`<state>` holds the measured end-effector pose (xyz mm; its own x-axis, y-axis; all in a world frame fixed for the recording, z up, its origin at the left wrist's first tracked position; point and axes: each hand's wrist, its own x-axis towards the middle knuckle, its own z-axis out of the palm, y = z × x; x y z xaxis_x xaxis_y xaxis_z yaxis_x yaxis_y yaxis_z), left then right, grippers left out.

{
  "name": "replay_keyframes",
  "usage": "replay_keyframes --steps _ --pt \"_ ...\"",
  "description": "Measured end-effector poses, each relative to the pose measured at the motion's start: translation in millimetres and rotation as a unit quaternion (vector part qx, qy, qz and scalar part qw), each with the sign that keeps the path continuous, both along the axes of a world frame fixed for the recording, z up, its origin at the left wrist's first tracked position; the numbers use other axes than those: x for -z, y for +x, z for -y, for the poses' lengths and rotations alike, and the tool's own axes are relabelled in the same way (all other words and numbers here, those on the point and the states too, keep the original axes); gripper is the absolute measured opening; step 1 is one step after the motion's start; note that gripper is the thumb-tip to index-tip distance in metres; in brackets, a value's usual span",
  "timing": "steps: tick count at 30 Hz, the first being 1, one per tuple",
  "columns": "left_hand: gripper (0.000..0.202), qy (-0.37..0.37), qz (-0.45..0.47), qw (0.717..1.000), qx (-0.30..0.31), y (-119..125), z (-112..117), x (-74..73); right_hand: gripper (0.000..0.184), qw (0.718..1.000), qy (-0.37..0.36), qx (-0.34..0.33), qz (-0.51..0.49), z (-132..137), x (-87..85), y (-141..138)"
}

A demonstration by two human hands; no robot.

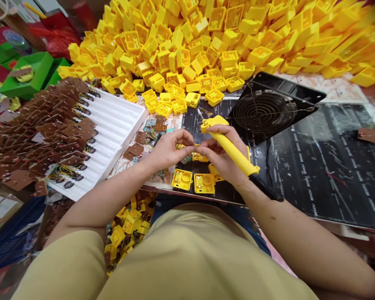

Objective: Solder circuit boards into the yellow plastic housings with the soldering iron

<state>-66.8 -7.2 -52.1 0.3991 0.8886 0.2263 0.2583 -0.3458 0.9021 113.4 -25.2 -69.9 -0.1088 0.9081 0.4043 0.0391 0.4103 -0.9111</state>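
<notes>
My right hand is closed around a yellow-handled soldering iron, its tip pointing up and away and its black cord trailing over my wrist. The thumb and fingertips of that hand also press together beside my left hand. My left hand is closed in a pinch, its fingertips almost touching the right ones; whatever lies between them is too small to make out. Under both hands is a yellow plastic case, partly hidden. Nearer my body, two open yellow cases, a left one and a right one, lie on the black mat.
A big heap of yellow cases fills the back. Brown circuit boards with wires are piled on a white foam tray at left. A black fan stands at right on the black mat. Green boxes sit far left.
</notes>
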Motion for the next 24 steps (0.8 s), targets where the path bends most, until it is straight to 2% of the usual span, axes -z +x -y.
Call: replay_keyframes --steps 4,7,10,13,17,21,24 --pt "0.016 -0.006 -0.009 0.999 0.037 -1.7 0.1 -1.9 0.035 1.000 0.010 0.001 0.024 0.1 -0.8 1.9" --pt "0.014 0.023 -0.070 0.997 0.002 -0.5 3.0 -4.3 0.035 0.999 0.018 0.006 0.050 2.0 0.2 5.7" --pt "0.005 0.100 -0.129 0.986 -0.043 1.6 5.3 -6.4 0.038 0.997 0.025 0.011 0.077 3.6 0.8 9.7" --pt "0.005 0.154 -0.177 0.971 -0.054 1.7 3.9 -7.3 0.034 0.995 0.035 0.022 0.092 3.6 -2.7 15.1" --pt "0.009 0.175 -0.299 0.936 -0.070 0.1 -1.5 -6.3 0.022 0.988 0.069 0.091 0.107 8.9 -18.1 30.1" --pt "0.012 0.192 -0.393 0.898 -0.053 3.8 -4.2 -3.8 0.013 0.969 0.104 0.170 0.146 32.6 -39.8 57.6" --pt "0.015 0.207 -0.417 0.883 -0.048 9.3 -4.7 -3.4 0.029 0.963 0.122 0.148 0.191 56.4 -54.3 87.2"
